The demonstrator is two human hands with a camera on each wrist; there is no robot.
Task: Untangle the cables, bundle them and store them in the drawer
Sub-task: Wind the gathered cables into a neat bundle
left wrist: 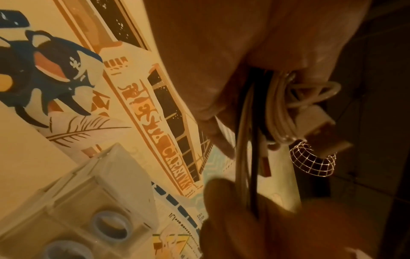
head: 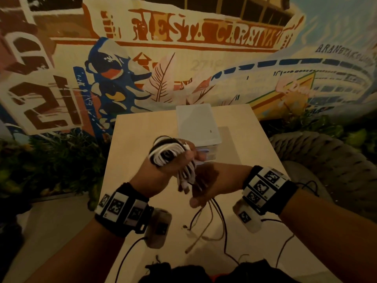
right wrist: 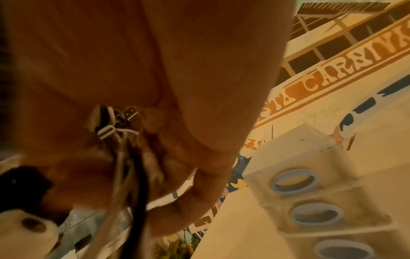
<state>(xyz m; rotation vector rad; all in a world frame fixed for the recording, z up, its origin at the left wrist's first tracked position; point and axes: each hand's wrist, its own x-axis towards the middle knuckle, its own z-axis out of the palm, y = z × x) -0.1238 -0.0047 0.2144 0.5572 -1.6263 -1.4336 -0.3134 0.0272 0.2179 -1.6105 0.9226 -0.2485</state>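
My left hand [head: 179, 160] is raised over the table and grips a coil of white and black cables [head: 165, 154] looped around it. Just below it, my right hand [head: 206, 180] curls round the strands that run down from the coil. Loose black and tan cable ends [head: 206, 227] trail from it onto the table [head: 142, 139]. In the left wrist view the cable strands [left wrist: 250, 157] and a white USB plug [left wrist: 319, 126] hang from my palm. Several plugs [right wrist: 128, 115] and the cable strands [right wrist: 135, 178] show against my right palm. The small translucent drawer unit [head: 197, 123] stands behind the hands, drawers closed.
The drawer unit's fronts carry blue ring handles [right wrist: 292, 180]. A dark wicker chair [head: 326, 160] stands right of the light wooden table, and green plants [head: 51, 160] lie to its left. A painted mural wall [head: 183, 58] rises behind. Thin sensor wires [head: 285, 242] run from my wristbands.
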